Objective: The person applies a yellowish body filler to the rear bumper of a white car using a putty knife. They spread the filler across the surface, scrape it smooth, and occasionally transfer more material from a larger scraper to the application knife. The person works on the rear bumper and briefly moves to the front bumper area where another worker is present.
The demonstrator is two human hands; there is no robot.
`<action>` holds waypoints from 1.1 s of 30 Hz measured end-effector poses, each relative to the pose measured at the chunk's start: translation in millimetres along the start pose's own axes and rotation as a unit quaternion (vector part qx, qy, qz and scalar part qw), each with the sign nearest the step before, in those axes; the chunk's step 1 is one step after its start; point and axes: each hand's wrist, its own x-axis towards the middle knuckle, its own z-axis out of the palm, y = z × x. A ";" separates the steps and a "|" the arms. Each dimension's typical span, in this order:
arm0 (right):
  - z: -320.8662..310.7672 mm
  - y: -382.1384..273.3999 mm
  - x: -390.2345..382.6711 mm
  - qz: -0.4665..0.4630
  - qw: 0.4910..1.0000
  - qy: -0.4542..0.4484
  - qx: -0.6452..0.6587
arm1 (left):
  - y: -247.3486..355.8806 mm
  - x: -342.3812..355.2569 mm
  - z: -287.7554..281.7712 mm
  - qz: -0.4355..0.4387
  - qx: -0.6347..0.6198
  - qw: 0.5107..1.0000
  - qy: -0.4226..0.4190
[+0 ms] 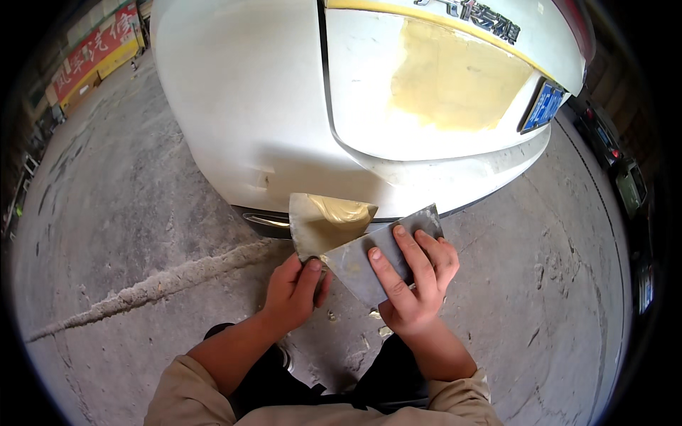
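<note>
My left hand [297, 287] pinches the lower end of a putty knife [307, 226], whose wide blade carries a smear of yellowish body filler [341, 211]. In my right hand [419, 277] is a flat grey metal spreader [355, 268], with several fingers spread over its face; the thumb is hidden behind it. One corner of the spreader meets the putty knife's blade near my left thumb. Just beyond both tools is the white car's rear bumper [284, 170]. A broad patch of dried yellowish filler [455, 78] covers part of the tailgate above.
A blue licence plate [543, 106] sits on the tailgate's right. A rough raised concrete seam [170, 282] crosses the grey floor [121, 213] on the left. Cars [629, 186] stand at the far right, and a red and yellow sign [96, 53] is at the far left.
</note>
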 end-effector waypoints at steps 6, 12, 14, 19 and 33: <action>7.6 16.1 -8.2 -0.019 0.992 -0.124 0.023 | 9.4 6.7 -3.9 -0.073 -0.038 0.995 0.058; -3.2 50.6 24.8 0.030 0.994 0.109 -0.011 | 5.9 12.9 -15.0 0.017 -0.104 0.983 0.150; -7.0 63.7 57.1 0.004 0.979 0.184 -0.085 | 3.1 11.7 -10.7 0.005 -0.088 0.985 0.150; 7.3 88.2 123.2 -0.052 0.946 0.281 -0.155 | 1.8 8.2 -12.1 -0.021 -0.059 0.989 0.136; 30.1 100.6 121.7 -0.068 0.935 0.300 -0.176 | 0.4 5.2 -17.7 -0.012 -0.074 0.990 0.121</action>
